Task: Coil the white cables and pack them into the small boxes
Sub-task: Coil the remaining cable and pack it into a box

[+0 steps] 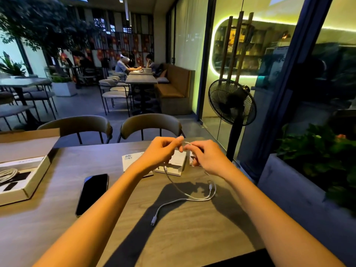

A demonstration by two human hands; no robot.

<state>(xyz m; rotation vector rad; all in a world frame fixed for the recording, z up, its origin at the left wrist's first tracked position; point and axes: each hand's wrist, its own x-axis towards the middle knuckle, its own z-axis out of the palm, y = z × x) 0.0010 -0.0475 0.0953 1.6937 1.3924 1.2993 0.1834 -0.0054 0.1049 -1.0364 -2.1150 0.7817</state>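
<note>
At the far left edge of the wooden table (192, 237) we are seeing a large open cardboard box (28, 191) with a raised flap, and a coiled white cable (7, 174) is lying inside it on a printed insert. Just right of that box a black smartphone (92, 193) is resting face up on the tabletop. Moving on, we are finding a small white box with a barcode label (128, 160), partly hidden by our left forearm.

Our left hand (159, 153) is hovering above the table with its fingers curled, pinching a thin white cable (192, 197) between thumb and forefinger. Beneath the hands a small open white box (177, 162) is sitting on the table, touching the labelled one. Our right hand (208, 157) is meeting the left almost fingertip to fingertip, also closed around the same cable, and a short stretch of it is showing between the two hands.

From the hands the cable is dropping past the open box, and it is looping across the tabletop to the right. One connector is lying near our right forearm, and the other end is trailing back toward us, its plug resting on the dark shadow of our arms. A further small white box (191, 160) is peeking out behind the right hand. Further right, a black standing fan (231, 103) is standing beside the table.
</note>
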